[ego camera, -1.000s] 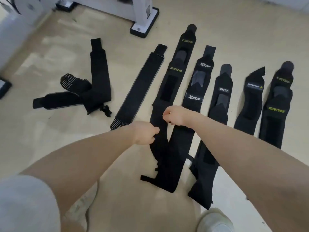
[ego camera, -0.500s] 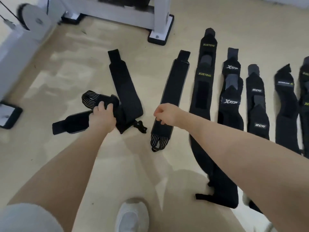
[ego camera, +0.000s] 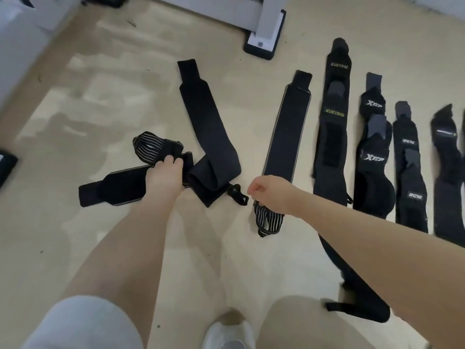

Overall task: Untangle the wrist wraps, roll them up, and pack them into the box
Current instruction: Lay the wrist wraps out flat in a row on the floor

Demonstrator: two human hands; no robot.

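Both forearms are bare from the elbow down, with no watch, band or glove on the left hand [ego camera: 164,178] or the right hand [ego camera: 270,195]. A pale grey short sleeve of soft fabric [ego camera: 83,323] covers the left upper arm (only its hem edge shows clearly). Below, a white rounded-toe shoe [ego camera: 229,335] shows at the bottom edge of the view.

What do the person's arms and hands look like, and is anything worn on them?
Both forearms are bare, without sleeves down to the wrists. The left hand and right hand show no gloves, rings, watch or wraps. A light grey fabric sleeve edge appears at the left upper arm.
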